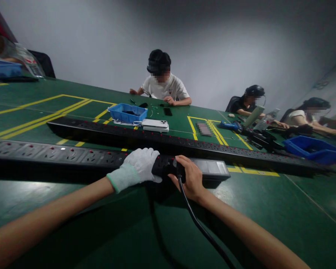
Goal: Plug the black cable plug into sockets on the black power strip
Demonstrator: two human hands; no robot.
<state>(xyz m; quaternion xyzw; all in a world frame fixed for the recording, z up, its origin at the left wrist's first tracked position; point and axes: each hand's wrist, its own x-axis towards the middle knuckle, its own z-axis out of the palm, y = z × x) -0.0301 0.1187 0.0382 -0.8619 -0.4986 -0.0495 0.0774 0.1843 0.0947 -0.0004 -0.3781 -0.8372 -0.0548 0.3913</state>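
The near strip point(84, 155) lies on the green tabletop point(277, 220), stretching from 9 o'clock to just short of 3 o'clock, with 12 o'clock pointing straight away from the person. Its upper face carries a row of sockets point(52, 152) with small red marks, and its 3 o'clock end has a grey panel point(208, 166).

The left grip point(141, 164), in a white glove with a pale green cuff, is curled over the strip, fingers on top and thumb on the near side. The right grip point(189, 177), bare, is closed on a black plug point(179, 168) at the strip, just to 3 o'clock of the glove. The fingers hide whether the plug is fully seated. Its cord point(197, 220) trails toward 5 o'clock.

Just beyond, the far strip point(184, 145) runs from about 10 to 3 o'clock, a narrow gap between the two over much of their length. Past it stand a blue tray point(128, 114) at 11 o'clock and a white phone point(155, 125) between 11 and 12. A dark phone point(168, 111) lies at 12, near a co-worker point(168, 87) in a white shirt. A blue bin point(315, 149) sits near 3 o'clock. Yellow tape point(36, 119) marks the surface toward 10 o'clock.
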